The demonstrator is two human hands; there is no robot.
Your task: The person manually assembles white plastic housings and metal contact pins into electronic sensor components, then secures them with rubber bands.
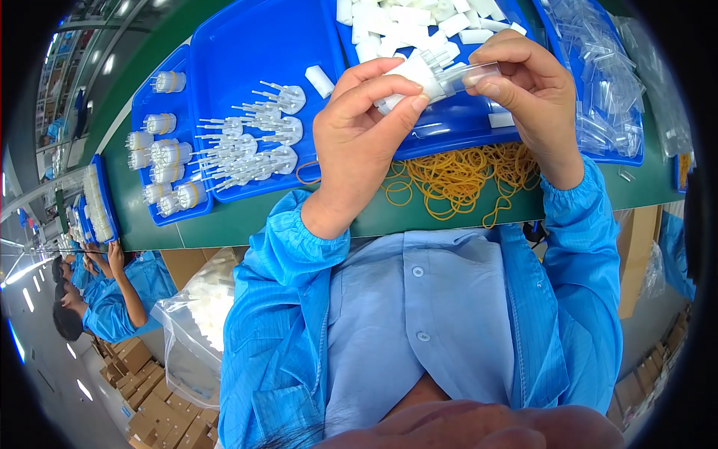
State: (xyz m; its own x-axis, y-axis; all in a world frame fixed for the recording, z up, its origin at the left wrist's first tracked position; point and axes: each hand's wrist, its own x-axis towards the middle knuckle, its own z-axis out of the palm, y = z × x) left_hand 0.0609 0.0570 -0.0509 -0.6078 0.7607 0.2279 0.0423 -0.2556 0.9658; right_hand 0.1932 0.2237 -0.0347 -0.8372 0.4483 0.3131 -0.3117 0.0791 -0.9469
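My left hand point(359, 123) is closed around a white cylindrical piece with thin prongs point(413, 73) above the blue middle tray point(441, 138). Between the thumb and fingers of my right hand point(532, 86) is a clear plastic sleeve point(479, 73), its left end against the pronged piece. Whether the prongs sit inside the sleeve is hard to tell. Loose white cylinders point(407, 26) fill the far part of that tray. Below its front edge lies a pile of yellow-orange rubber bands point(456, 179).
White pronged pieces point(258, 135) lie in a blue tray at left. Beside it, a narrower tray holds several banded bundles point(170, 153). Clear plastic sleeves point(598, 82) fill the right tray. A plastic bag point(202, 322) of white parts and cardboard boxes point(161, 393) sit lower left, near co-workers in blue sleeves point(138, 292).
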